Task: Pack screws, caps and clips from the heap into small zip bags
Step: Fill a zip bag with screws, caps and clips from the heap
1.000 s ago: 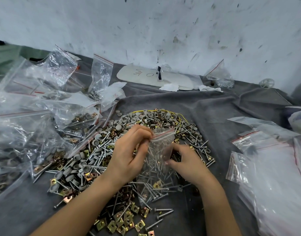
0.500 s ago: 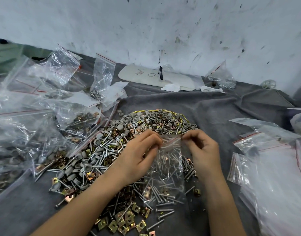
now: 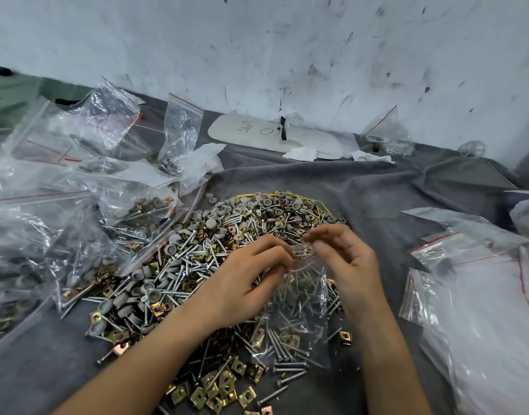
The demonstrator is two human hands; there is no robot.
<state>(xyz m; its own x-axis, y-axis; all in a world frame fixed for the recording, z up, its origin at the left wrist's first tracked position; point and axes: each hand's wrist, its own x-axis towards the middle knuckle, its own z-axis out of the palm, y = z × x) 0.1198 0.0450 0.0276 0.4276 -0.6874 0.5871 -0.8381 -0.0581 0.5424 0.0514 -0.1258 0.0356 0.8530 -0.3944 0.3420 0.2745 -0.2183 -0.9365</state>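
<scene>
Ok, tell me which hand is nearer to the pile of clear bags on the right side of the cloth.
Right. The right hand lies just left of that pile, apart from it; the left hand is farther left, across the small bag both hands pinch.

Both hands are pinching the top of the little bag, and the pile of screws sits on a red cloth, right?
Not quite. The cloth is dark grey, not red, as the head view shows. The rest holds: the left hand and the right hand both pinch the top of the little bag, and the pile of screws sits on that cloth.
</scene>
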